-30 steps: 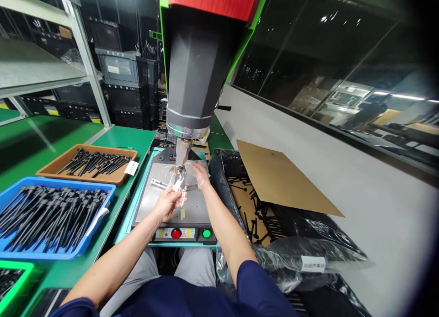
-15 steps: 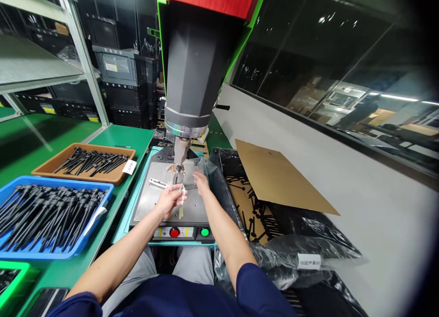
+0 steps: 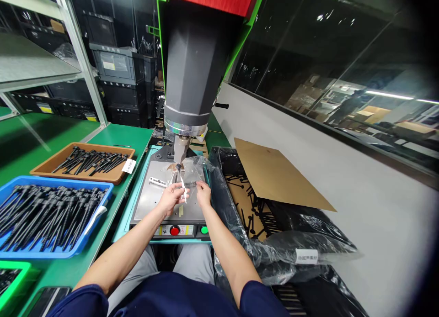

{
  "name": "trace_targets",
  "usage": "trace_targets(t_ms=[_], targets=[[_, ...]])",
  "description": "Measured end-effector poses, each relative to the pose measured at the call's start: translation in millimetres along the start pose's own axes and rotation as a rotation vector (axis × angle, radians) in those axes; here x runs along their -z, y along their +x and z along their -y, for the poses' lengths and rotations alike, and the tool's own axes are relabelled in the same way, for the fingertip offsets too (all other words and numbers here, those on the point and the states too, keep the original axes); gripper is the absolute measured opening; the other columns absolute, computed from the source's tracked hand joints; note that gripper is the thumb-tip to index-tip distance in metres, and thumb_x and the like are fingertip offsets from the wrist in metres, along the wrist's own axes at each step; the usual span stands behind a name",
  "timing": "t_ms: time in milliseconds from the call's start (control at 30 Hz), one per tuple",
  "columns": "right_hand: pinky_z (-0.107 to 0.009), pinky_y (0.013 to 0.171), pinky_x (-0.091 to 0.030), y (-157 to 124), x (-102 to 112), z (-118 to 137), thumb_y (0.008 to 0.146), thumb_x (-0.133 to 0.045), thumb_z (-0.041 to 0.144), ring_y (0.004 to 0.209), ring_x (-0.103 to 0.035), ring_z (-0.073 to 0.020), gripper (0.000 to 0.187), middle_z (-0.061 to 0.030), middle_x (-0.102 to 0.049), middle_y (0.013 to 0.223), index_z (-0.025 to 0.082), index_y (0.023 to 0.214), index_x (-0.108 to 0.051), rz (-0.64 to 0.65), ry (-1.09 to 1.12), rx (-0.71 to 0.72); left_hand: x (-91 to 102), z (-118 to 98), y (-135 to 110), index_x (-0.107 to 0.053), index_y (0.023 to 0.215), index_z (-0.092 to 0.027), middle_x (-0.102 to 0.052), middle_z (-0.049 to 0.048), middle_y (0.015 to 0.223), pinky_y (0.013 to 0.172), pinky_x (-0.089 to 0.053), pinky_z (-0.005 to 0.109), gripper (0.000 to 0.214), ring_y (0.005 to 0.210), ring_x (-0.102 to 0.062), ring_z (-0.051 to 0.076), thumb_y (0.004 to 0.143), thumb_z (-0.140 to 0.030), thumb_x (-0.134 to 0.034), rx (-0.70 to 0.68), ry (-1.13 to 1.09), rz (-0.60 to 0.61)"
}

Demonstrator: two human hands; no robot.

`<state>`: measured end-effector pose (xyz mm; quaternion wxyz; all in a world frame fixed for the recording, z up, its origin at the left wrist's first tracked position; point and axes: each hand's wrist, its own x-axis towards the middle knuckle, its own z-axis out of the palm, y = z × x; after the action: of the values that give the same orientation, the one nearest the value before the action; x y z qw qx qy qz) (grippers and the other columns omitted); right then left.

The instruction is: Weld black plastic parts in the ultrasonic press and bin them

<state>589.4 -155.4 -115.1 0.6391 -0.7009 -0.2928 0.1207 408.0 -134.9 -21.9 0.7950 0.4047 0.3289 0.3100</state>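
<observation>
A clear plastic bag (image 3: 187, 171) with a black rod-like part inside lies on the metal plate (image 3: 151, 203) of a press machine, under its grey head (image 3: 192, 66) and metal horn (image 3: 180, 150). My left hand (image 3: 173, 198) is closed, pinching the near end of the bag. My right hand (image 3: 203, 192) pinches the bag's right edge, fingers closed. Both hands sit just in front of the horn.
A red button (image 3: 174, 230) and a green button (image 3: 204, 229) sit on the machine's front. A blue tray (image 3: 103, 216) and a brown tray (image 3: 51, 164) of black rods stand at left. A black-lined box (image 3: 222, 161) with cardboard (image 3: 274, 175) is at right.
My right hand has drawn back toward me from beside the horn to the bag's near right edge. The bag now lies spread under the horn. My left hand stays about where it was.
</observation>
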Motion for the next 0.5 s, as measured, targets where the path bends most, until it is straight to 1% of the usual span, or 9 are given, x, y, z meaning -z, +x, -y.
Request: trace_targets(t_ms=[200, 367, 500], targets=[[-0.04, 0.098, -0.045, -21.2, 6.8, -8.8, 0.076, -0.053, 0.029, 0.102, -0.064, -0.0254, 0.028, -0.0122, -0.072, 0.104, 0.016, 0.087, -0.075, 0.029, -0.069, 0.024, 3.5, 9.6, 1.6, -0.057, 0.108, -0.014, -0.073, 0.0137, 0.097, 0.059, -0.055, 0.023, 0.041, 0.071, -0.071, 0.017, 0.074, -0.024, -0.077, 0.033, 0.009, 0.04], [-0.039, 0.094, -0.047, -29.3, 9.9, -10.2, 0.076, -0.051, 0.029, 0.097, -0.065, -0.0243, 0.027, -0.0096, -0.073, 0.099, 0.018, 0.086, -0.074, 0.055, -0.105, 0.042, 3.0, 15.7, 8.0, -0.063, 0.09, -0.011, -0.073, 0.0149, 0.095, 0.056, -0.053, 0.02, 0.026, 0.068, -0.07, 0.014, 0.076, -0.028, -0.076, 0.013, 0.042, 0.058], [-0.038, 0.092, -0.047, -32.2, 12.2, -8.6, 0.077, -0.05, 0.028, 0.096, -0.065, -0.0246, 0.028, -0.0102, -0.073, 0.099, 0.018, 0.087, -0.074, 0.066, -0.132, 0.054, -1.6, 18.3, 14.3, -0.064, 0.09, -0.01, -0.073, 0.0144, 0.093, 0.057, -0.054, 0.02, 0.023, 0.066, -0.069, 0.013, 0.077, -0.025, -0.075, 0.014, 0.037, 0.057]])
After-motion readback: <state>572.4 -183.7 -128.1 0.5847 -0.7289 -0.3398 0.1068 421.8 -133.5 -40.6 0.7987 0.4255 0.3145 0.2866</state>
